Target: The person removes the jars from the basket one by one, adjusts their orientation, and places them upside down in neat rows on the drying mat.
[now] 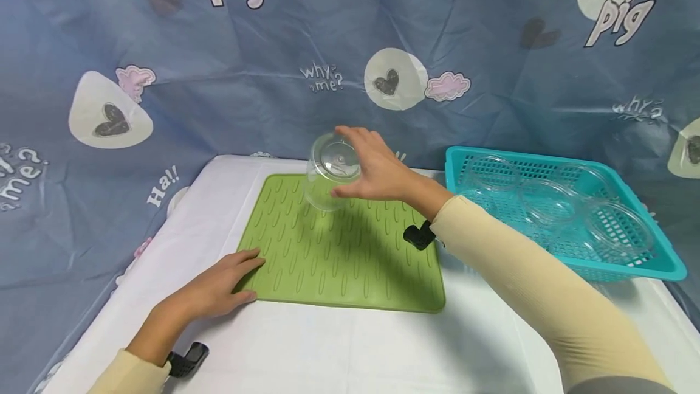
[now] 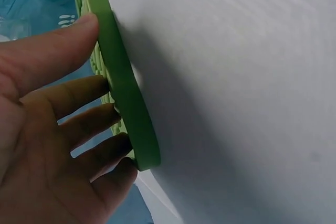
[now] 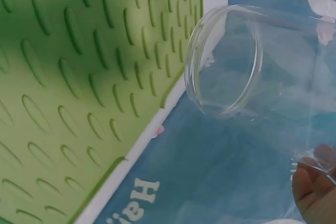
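A clear round container, like a jar or cup, is tilted upside down over the far left part of the green ridged mat. My right hand grips it across its base, thumb on the near side and fingers on the far side. In the right wrist view the container's rim points toward the mat, and a few fingertips show at the base end. My left hand rests at the mat's near left corner, its fingers fairly straight and touching the edge.
On the right stands a turquoise plastic basket with several clear round containers in it. A white cloth covers the table. Behind it hangs a blue printed sheet.
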Motion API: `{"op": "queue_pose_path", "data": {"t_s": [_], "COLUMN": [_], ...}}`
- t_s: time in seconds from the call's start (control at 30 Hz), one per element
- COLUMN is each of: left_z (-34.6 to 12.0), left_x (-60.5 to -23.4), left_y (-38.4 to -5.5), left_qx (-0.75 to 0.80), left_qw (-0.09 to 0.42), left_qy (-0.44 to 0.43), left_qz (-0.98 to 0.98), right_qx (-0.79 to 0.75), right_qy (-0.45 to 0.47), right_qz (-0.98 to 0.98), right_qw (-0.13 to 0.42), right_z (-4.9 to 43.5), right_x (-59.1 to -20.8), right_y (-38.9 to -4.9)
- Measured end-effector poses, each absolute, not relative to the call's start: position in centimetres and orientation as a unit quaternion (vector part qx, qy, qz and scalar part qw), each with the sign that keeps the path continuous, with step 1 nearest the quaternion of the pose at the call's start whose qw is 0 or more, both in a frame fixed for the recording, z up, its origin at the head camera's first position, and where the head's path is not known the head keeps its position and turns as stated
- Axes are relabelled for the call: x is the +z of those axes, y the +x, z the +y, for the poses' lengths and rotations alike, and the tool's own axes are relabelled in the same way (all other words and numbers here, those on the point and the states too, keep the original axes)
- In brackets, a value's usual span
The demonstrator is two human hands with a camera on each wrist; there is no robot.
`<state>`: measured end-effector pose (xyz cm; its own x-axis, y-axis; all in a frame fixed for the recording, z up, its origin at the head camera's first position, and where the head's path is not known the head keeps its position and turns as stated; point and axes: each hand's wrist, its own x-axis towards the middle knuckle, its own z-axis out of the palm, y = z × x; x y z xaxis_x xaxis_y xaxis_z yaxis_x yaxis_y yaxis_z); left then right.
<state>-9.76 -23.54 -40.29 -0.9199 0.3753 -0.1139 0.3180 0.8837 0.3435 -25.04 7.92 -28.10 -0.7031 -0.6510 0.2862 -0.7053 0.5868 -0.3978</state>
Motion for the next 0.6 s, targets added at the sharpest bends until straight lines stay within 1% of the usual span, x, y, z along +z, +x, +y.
{"op": "queue_pose_path", "data": {"t_s": [0.33, 0.6], "left_z": [-23.3, -23.2], "left_x": [-40.5, -40.5], "left_y": [-9.7, -9.5], "left_qx": [0.168, 0.171], "left_qw": [0.088, 0.096], "left_qy": [0.174, 0.159], "left_qz": [0.966, 0.968], "right_qx": [0.292, 0.297], "right_qy": [0.338, 0.327], "right_qz": [-0.894, -0.897], "right_qw": [0.034, 0.005], "right_z": [6.2, 4.4], "right_x": [-29.4, -29.5], "right_y": [-26.2, -26.9]}}
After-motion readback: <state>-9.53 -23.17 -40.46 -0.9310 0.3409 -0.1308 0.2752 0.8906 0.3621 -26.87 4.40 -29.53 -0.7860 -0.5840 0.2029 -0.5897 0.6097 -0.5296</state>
